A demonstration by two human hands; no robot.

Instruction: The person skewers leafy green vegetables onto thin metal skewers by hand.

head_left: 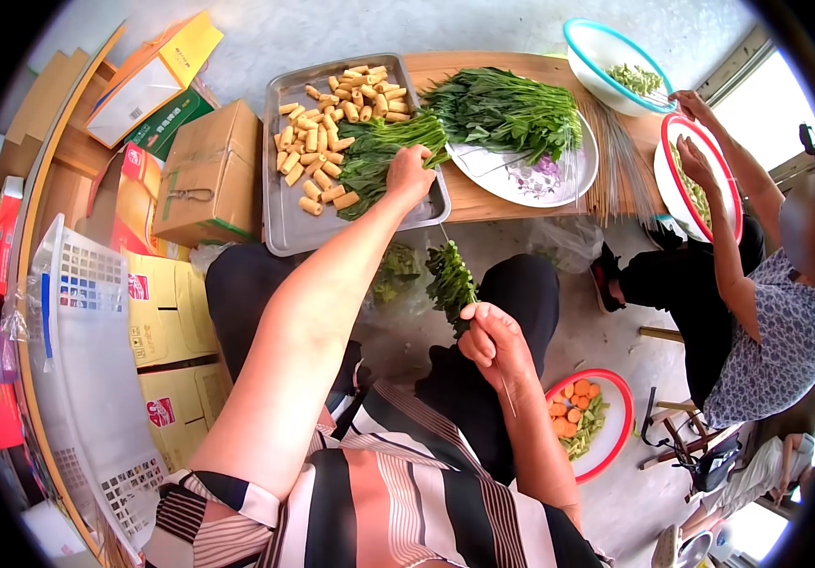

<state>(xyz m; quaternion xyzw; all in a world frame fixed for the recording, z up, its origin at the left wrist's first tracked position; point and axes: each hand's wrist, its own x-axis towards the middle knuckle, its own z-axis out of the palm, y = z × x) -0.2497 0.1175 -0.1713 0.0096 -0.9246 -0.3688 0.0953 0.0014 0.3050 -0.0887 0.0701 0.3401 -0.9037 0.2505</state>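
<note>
My left hand (409,177) reaches over the metal tray (279,220), its fingers closed at the stem end of a bunch of leafy greens (376,156). Tan cylindrical pieces (317,137) are heaped beside those greens in the tray. Above my lap, my right hand (494,341) pinches a thin skewer threaded with folded green leaves (449,282). The skewer's tip sticks out past the leaves, and its other end hangs below my hand. Right of the tray, more greens (507,109) lie on a white oval plate (521,185) with a purple pattern.
Loose skewers (616,161) lie at the table's right end, near a blue-rimmed bowl (606,71) and a red-rimmed bowl (674,194). A co-worker (758,312) sits at the right. A red-rimmed basin (616,435) stands on the floor. Cardboard boxes (208,175) and a white crate (90,379) line the left.
</note>
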